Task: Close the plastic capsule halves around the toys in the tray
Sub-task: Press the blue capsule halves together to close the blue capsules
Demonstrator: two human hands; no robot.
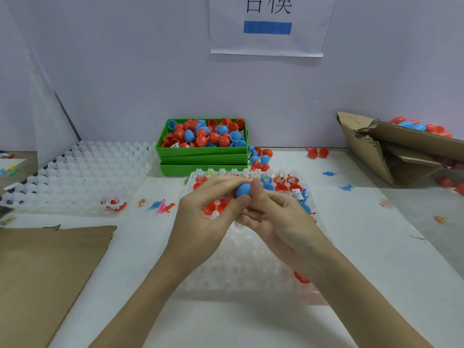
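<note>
Step in hand: closing one capsule. Left hand (213, 204) and right hand (273, 212) pinch blue capsule (244, 190) between fingertips, raised over far end of clear tray (251, 257). Seam hidden, cannot tell if snapped. Red halves with toys (281, 183) wait in far tray cells. Next likely: squeeze halves till they click, set capsule down, take next filled half. Green bin (200, 153) behind holds loose halves.

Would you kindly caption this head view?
Both hands grip a blue plastic capsule above the clear moulded tray.
</note>
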